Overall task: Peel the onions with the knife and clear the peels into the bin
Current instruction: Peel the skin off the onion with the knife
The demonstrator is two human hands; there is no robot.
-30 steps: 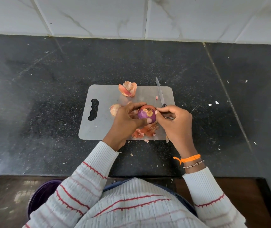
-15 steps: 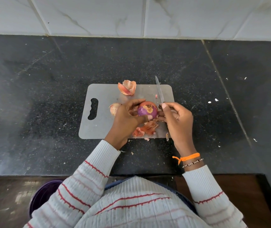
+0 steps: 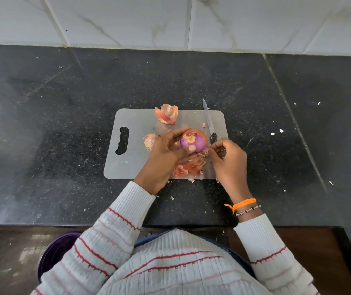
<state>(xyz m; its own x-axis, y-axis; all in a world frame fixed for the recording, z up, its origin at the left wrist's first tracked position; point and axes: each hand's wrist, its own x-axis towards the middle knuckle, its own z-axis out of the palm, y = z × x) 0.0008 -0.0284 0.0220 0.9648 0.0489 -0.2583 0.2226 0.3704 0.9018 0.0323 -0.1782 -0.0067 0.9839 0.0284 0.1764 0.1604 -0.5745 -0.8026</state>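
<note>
1. Head view: the left hand grips a partly peeled onion above the grey cutting board, fingers curled round its far side and the thumb pressed on its near side. The exposed flesh is purple, with a patch of brown skin left on top.
2. The right hand sits just beside the onion on its right, fingertips pinched together at the onion's lower edge on a thin flake of peel. The knife runs away from this hand, its blade pointing to the far edge of the board; the dark handle passes under the fingers, and I cannot tell how firmly it is held.
3. Loose peels lie on the board: a curled orange piece at the far edge, and a heap at the near edge below the hands. A second, unpeeled onion rests on the board just left of the left hand, partly hidden by it.
4. The board lies on a dark speckled countertop scattered with small white flecks. The rim of a purple bin shows on the floor below the left sleeve.
</note>
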